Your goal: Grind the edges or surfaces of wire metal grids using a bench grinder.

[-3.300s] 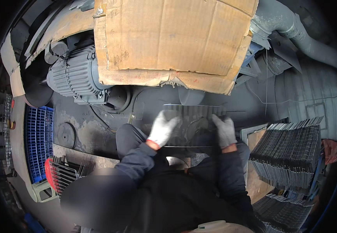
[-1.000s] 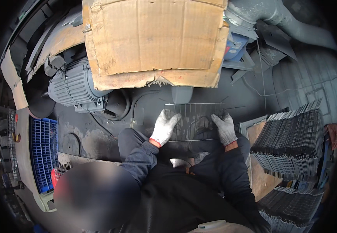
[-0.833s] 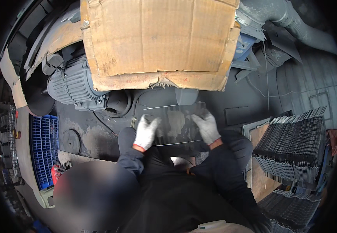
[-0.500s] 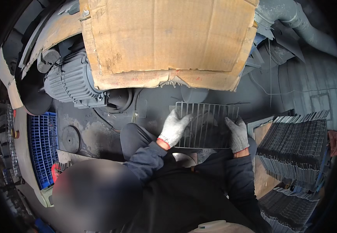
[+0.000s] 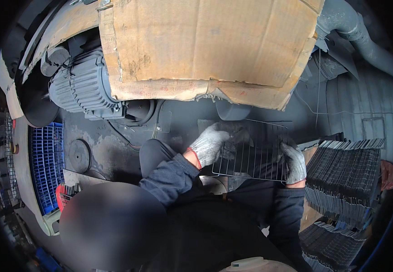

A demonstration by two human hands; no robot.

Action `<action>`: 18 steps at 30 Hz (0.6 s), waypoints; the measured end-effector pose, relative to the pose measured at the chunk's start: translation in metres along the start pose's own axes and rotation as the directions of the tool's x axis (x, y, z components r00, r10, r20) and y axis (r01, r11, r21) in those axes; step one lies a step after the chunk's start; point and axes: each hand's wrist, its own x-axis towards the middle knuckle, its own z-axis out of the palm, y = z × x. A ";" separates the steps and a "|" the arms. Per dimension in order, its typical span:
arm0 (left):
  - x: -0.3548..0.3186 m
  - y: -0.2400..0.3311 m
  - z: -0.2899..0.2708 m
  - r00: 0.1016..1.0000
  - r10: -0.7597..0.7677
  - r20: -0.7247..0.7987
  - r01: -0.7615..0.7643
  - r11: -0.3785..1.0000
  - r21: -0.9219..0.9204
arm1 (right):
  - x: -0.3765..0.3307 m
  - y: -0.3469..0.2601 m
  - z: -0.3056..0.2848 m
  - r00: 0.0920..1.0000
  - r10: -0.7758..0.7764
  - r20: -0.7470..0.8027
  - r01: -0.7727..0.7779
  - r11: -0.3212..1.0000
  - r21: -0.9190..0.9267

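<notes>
**poster1:** Fingers point(image 5: 214, 136) of the left hand point(image 5: 207, 146), in a grey knit glove, are curled shut over the left edge of the rectangular wire grid rack point(image 5: 250, 152). Same story on the other side: the right hand point(image 5: 294, 164), also gloved in grey, is closed around the rack's right edge near the lower corner. So the rack is gripped at both sides and held flat-ish in front of the body, just under the torn edge of the big brown cardboard sheet point(image 5: 205, 45), above the dark greasy machine base point(image 5: 110, 149).

**poster2:** Agreed. Worth noting where it sits: a tall stack of similar dark wire racks point(image 5: 346, 177) is piled just to the right of it, apart from it but near. More of them can be seen lower right. The grey ribbed electric motor point(image 5: 81, 88) and the blue plastic crate point(image 5: 47, 165) are well off to the left and aren't touched.

**poster1:** Step-wise, it looks like one rack is being handled between the machine and that stack. Which way it's headed can't be told from a single shot.

**poster2:** Right. Whatever move comes next, the two-sided grip should be kept level so the thin wires aren't twisted, and the cardboard edge and the top of the stack need to be cleared cleanly.
</notes>
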 end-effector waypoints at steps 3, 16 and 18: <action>-0.024 0.016 -0.020 0.994 -0.039 0.103 0.069 0.948 -0.311 | -0.008 -0.012 0.052 0.995 0.046 0.087 -0.048 0.999 0.023; -0.013 -0.004 0.018 0.992 -0.045 0.122 0.069 0.978 -0.197 | -0.040 -0.016 0.014 0.971 -0.238 -0.007 0.236 0.967 -0.096; -0.034 -0.009 0.046 0.967 0.020 0.255 0.029 0.982 -0.186 | -0.073 -0.032 -0.008 0.967 -0.254 -0.028 0.252 0.966 -0.064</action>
